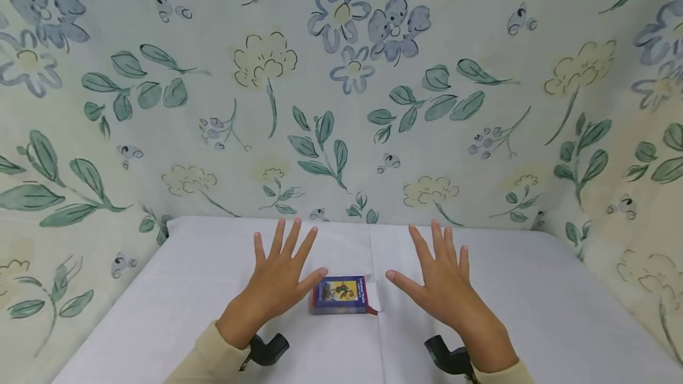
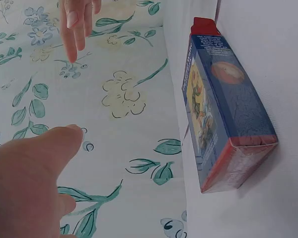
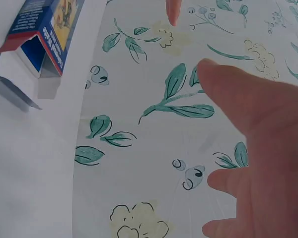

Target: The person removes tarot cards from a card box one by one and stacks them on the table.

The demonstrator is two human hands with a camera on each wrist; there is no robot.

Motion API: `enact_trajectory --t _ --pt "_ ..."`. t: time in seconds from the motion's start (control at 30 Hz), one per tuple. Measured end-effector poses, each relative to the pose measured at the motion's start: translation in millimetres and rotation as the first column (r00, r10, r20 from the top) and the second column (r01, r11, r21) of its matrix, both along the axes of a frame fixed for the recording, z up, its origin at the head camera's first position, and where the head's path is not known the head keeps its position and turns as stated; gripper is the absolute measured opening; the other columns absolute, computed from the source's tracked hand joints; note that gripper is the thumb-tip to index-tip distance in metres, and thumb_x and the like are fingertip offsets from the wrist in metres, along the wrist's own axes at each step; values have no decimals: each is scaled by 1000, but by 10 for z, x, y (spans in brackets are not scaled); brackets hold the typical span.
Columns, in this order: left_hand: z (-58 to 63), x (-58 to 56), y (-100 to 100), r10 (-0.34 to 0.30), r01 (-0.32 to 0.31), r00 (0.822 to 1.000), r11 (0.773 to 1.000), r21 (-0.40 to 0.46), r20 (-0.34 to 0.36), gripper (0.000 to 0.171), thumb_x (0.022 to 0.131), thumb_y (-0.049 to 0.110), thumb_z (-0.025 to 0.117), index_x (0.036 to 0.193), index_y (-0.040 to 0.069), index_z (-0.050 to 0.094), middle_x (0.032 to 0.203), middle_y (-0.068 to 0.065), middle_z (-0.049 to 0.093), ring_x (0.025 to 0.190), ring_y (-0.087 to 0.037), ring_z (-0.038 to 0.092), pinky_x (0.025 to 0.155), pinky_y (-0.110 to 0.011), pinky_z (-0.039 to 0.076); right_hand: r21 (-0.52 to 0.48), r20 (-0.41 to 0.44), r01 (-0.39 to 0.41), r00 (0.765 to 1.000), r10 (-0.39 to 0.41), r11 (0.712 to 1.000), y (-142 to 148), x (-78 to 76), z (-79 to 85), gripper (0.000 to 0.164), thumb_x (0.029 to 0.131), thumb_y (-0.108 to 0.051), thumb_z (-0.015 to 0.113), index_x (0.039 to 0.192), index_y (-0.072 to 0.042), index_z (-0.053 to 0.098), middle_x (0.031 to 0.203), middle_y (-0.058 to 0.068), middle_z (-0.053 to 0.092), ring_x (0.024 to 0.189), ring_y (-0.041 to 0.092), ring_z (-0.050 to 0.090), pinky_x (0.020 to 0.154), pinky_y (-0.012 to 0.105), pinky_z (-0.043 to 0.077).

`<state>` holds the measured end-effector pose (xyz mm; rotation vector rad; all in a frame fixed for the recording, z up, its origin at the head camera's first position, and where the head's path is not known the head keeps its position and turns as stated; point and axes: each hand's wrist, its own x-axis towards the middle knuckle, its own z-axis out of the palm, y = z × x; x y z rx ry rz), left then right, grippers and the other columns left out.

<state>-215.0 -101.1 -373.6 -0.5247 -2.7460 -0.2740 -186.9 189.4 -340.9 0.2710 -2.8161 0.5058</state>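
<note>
On the white cloth lies a small blue and red tarot card box (image 1: 340,294) with a yellow picture on its upper face. Its right end has the flaps unfolded, and the right wrist view shows something blue inside the opened box (image 3: 39,29). My left hand (image 1: 278,280) is raised with fingers spread, its thumb overlapping the box's upper left corner in the head view; the left wrist view shows that thumb apart from the box (image 2: 223,99). To the right of the box, my right hand (image 1: 444,283) also has its fingers spread. Neither hand holds anything.
A white cloth (image 1: 213,265) covers the table, with a crease running front to back near the box. Floral fabric (image 1: 341,135) hangs behind the table and along both sides. A black wrist mount (image 1: 269,349) sits below the left hand, another mount (image 1: 448,355) below the right.
</note>
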Motion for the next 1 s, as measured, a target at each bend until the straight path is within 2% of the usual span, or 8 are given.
enact_trajectory --t 0.33,0.53,0.8,1.0 --pt "-20 -9 45 -27 27 1000 1000 3 -7 80 90 63 49 153 19 27 159 -14 11 146 -37 -2 104 -71 -3 -3 -16 -10 1000 10 1000 -101 -57 -100 91 84 -60 62 153 -15 25 158 24 -1 143 45 -7 104 70 -5" --pt "-60 -17 64 -43 43 999 999 23 5 79 90 61 51 152 17 30 159 -15 15 146 -37 4 105 -70 1 -24 -21 -2 1000 2 1000 -164 -115 -211 86 86 -54 63 151 -10 29 157 26 6 143 47 0 105 70 1" --pt "-122 -71 111 -98 98 995 994 54 5 77 92 58 52 151 13 31 156 -16 25 144 -37 17 107 -67 12 -184 120 27 993 -5 983 -246 -158 -354 79 91 -53 57 149 -8 31 156 24 13 140 47 18 98 68 29" --pt "-201 -116 179 -134 136 991 988 73 -23 78 91 60 51 151 14 32 154 -13 30 142 -33 25 107 -64 19 -282 103 21 995 9 959 -266 -232 -404 69 93 -47 58 144 -5 39 150 23 32 137 41 31 101 61 33"
